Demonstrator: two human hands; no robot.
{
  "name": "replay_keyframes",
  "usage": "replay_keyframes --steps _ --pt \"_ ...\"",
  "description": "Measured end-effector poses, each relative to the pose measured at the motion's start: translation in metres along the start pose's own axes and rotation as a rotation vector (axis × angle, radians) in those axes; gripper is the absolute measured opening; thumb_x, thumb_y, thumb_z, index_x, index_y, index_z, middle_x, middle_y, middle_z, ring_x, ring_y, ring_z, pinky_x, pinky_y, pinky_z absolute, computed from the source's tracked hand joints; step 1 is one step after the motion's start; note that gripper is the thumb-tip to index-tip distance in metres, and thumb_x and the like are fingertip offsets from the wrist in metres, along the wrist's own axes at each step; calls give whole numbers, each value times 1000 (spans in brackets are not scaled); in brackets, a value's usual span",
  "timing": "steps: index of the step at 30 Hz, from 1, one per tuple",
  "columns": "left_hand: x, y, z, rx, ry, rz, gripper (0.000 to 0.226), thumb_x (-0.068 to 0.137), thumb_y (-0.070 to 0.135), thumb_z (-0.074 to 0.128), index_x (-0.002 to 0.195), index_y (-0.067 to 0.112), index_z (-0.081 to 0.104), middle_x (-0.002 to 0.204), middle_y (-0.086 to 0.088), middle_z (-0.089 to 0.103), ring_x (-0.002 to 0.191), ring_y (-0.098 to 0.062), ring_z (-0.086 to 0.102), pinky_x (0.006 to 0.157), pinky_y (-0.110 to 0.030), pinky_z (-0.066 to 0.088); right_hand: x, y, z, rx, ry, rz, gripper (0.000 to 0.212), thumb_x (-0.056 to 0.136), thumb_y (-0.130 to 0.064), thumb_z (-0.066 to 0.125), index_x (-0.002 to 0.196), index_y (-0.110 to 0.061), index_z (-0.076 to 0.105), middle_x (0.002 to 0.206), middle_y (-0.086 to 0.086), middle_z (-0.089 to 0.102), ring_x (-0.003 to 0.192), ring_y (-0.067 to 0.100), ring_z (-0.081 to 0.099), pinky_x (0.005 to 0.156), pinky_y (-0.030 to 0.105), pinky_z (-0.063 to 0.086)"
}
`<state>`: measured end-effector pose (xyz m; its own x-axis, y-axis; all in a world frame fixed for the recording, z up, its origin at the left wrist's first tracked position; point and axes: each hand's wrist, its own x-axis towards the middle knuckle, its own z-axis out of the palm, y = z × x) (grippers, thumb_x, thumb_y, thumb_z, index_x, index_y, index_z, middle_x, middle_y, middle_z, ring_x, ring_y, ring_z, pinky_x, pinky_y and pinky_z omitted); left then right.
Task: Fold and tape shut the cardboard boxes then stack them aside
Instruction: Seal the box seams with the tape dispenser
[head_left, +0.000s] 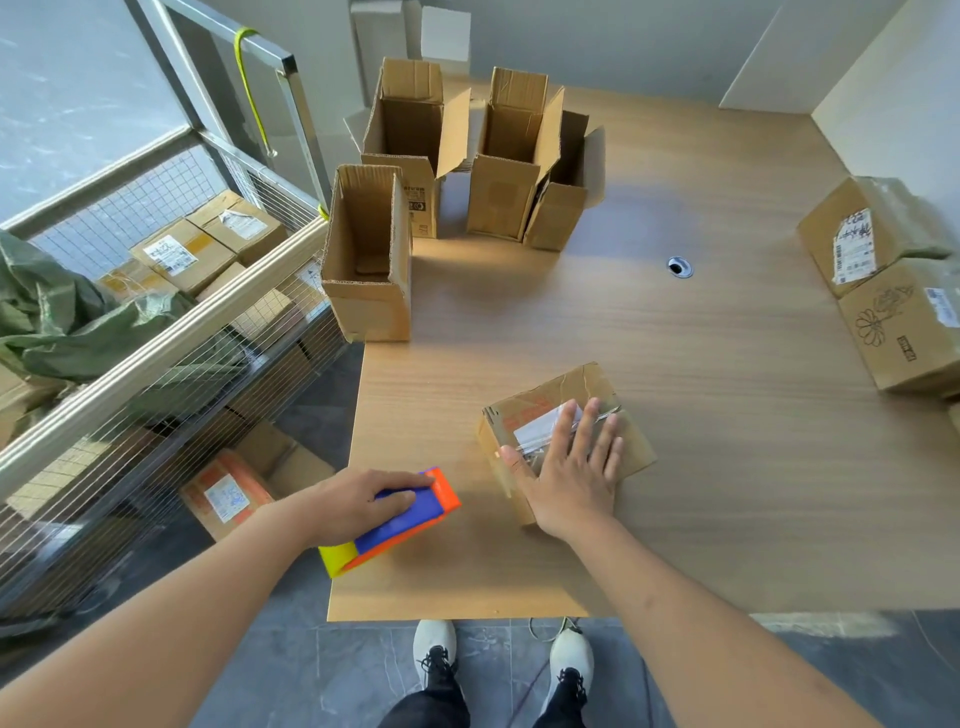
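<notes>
Wood-grain worktop (727, 364), grey floor tiles below, wire-mesh cart (156, 322) of parcels off to your left.

Position: the closed cardboard box (566, 441) lies near the front edge, slightly right of centre. Clear tape and a white label show on its top face. Your right hand (571, 467) lies flat on it, fingers (597, 431) straight and spread, pressing rather than gripping.

Your left hand (358, 501) rests on the blue-and-orange tape dispenser (395, 519), fingers curled over its top, on the worktop just left of the box and not touching it.

Step in hand, by my reading: smoothing the tape down on this box.

- Keep the palm flat and run it along the tape, seam centre outward, so no bubble or lifted edge remains.
- Press the tape ends over the box edge; whether they are down cannot be told from here.
- Keep hold of the dispenser only if another strip is needed.

Pending: four open cartons (415, 150) stand upright at the far left of the worktop, flaps up. Two sealed boxes (893, 280) sit stacked at the right edge; that looks like the stacking place for this one.
</notes>
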<state>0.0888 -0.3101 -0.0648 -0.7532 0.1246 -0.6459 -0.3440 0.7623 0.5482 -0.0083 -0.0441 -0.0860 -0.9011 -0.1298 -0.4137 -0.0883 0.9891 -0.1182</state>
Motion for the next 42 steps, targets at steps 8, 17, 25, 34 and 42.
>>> replay_keyframes --steps 8,17,25,34,42 --pt "-10 5 -16 -30 82 155 57 105 50 46 143 78 14 117 4 59 97 -15 59 89 -34 48 2 -5 1 -45 67 -5 127 81 -92 33 158 -8 -22 164 20 -31 150 46 -28 124 57 -11" --pt "-26 25 -10 -70 185 269 85 102 27 62 148 72 6 114 7 49 96 -17 55 89 -29 45 -4 29 -30 -180 -124 -329 127 85 -48 75 154 -38 -31 160 7 -43 151 36 -30 125 52 -9" --pt "-33 56 8 -1 287 418 87 100 18 64 154 63 12 124 11 42 108 -11 49 95 -22 41 3 68 -60 -262 -228 -479 122 84 -5 65 153 -53 -23 159 -11 -43 152 23 -31 126 51 -9" --pt "-44 109 22 41 355 462 87 99 19 67 154 63 16 126 14 43 112 -5 47 97 -21 41 -37 62 -94 1075 -296 -514 41 83 -59 76 113 -32 78 114 7 75 107 31 70 96 63 52" --pt "-58 151 31 90 306 421 84 100 21 65 151 68 16 127 13 45 113 -13 50 102 -42 45 -44 80 -102 1131 -127 -511 2 88 -15 81 88 -14 80 81 8 76 70 13 68 67 28 57"
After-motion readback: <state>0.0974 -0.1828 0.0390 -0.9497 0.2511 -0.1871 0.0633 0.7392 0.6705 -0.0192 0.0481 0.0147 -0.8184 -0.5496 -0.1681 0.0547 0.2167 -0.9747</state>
